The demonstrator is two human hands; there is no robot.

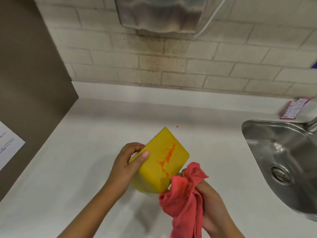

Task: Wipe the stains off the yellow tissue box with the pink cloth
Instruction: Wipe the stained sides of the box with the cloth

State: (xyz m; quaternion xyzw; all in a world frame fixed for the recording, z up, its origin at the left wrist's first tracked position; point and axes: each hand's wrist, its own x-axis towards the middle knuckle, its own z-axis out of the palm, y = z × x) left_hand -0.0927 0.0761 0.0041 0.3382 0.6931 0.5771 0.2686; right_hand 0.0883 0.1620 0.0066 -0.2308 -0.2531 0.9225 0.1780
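The yellow tissue box (155, 167) is tilted above the white counter, with an orange stain (167, 157) splashed across its upper face. My left hand (127, 164) grips the box's left side, thumb on the stained face. My right hand (208, 201) holds the bunched pink cloth (184, 196) at the box's lower right corner; the cloth touches that corner and hangs down, below the stain.
The white counter (85, 169) runs to a brick wall. A steel sink (283, 162) sits at the right, with a pink-labelled packet (294, 109) behind it. An orange drop (177, 126) lies beyond the box. A metal dispenser (161, 14) hangs overhead. Paper (8, 145) is at the left.
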